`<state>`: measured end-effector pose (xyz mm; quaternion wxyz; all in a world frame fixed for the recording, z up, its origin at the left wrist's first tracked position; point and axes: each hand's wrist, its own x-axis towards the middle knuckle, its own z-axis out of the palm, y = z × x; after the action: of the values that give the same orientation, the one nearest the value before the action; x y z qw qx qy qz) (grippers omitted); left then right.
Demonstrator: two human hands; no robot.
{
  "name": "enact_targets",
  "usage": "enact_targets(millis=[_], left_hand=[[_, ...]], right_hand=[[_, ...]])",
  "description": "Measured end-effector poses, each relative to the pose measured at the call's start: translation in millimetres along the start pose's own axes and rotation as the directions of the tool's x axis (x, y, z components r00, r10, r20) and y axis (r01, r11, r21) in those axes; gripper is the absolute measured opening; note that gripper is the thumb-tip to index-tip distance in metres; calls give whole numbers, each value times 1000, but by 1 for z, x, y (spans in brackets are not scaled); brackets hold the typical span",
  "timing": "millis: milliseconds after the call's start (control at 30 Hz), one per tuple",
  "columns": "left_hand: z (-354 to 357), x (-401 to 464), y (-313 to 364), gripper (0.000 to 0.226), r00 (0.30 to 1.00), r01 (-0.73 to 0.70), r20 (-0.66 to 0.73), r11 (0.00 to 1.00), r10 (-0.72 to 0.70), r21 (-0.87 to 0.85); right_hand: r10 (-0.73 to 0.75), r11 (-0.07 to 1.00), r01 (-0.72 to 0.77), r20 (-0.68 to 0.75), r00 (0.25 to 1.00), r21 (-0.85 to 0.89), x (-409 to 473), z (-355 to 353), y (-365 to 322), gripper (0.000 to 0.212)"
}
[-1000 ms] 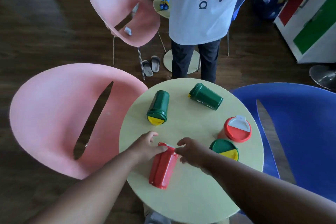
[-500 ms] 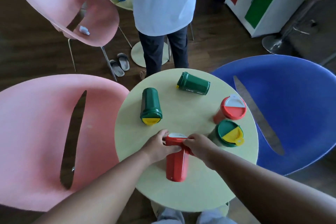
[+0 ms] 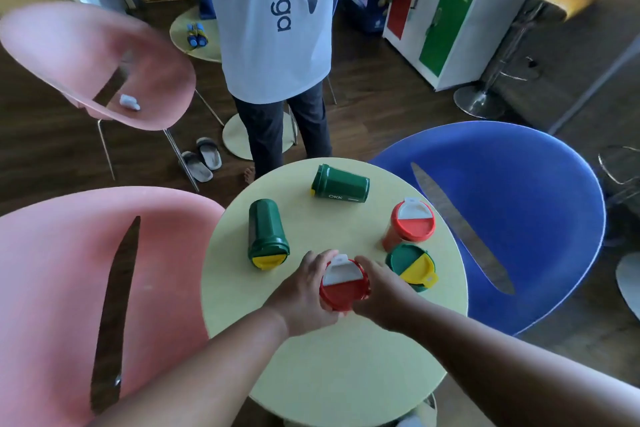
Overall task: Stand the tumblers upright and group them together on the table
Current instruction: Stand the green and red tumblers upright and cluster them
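Observation:
A red tumbler [image 3: 343, 288] with a red and white lid stands upright near the middle of the round yellow table [image 3: 332, 374]. My left hand [image 3: 304, 291] grips its left side and my right hand [image 3: 384, 291] grips its right side. Right of it stand a green tumbler with a green and yellow lid [image 3: 410, 265] and another red tumbler [image 3: 410, 224], both upright. Two green tumblers lie on their sides: one at the left [image 3: 266, 234], lid toward me, and one at the far edge [image 3: 341, 184].
A person in a white shirt [image 3: 273, 21] stands just beyond the table. A pink chair [image 3: 62, 281] is close on the left, a blue chair [image 3: 519, 201] on the right, another pink chair [image 3: 97, 62] at the back left. Sandals [image 3: 202, 163] lie on the floor.
The red tumbler lay on its side a second ago; both hands took hold of it at the lid end and tipped it upright.

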<state>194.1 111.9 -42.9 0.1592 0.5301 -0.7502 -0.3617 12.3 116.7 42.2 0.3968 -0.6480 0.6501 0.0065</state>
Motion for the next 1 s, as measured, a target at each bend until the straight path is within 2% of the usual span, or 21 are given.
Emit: enact_targets(millis=[133,300,400,500,567,633,700,767,833,900,1000], left_hand=[[2,0,0,99,1000,-14,5,999,14,39],[-4,-1,-3,106,997,-45,69,994,38,103],[-9,-5,0,110,996,-30,89,996,23,84],[-25,-11,1,104,999,5,38,1000,-5,6],[-38,-13,-6,91,997,52,-61,997,-55,-60],[-47,-11,-23,73,953,135,-253,983,-164,-126],[-52,-6,-40,60,839,238,-449,949,-308,-205],[-56,1,-57,60,736,354,-507,894,-448,-276],[-56,6,-76,68,678,474,-461,820,-572,-320],[-52,9,-92,80,649,551,-352,736,-674,-394],[-44,12,-104,99,648,554,-182,621,-740,-555]], right_hand=[[-4,997,5,15,1000,-73,1,2,4,72],[0,986,9,55,998,-167,10,0,0,51],[10,979,6,79,997,-205,16,-3,-4,45],[-35,967,52,72,997,-249,25,-11,-14,50],[-95,969,105,55,994,-225,35,-16,-22,50],[-160,963,166,42,986,-211,48,-18,-33,50],[-223,951,227,43,974,-208,68,-15,-44,46],[-271,938,278,61,961,-209,90,-9,-56,44],[-273,931,290,105,956,-224,113,-3,-68,46],[-229,931,266,169,959,-248,134,6,-77,53],[-169,927,251,285,944,-280,156,25,-85,66]])
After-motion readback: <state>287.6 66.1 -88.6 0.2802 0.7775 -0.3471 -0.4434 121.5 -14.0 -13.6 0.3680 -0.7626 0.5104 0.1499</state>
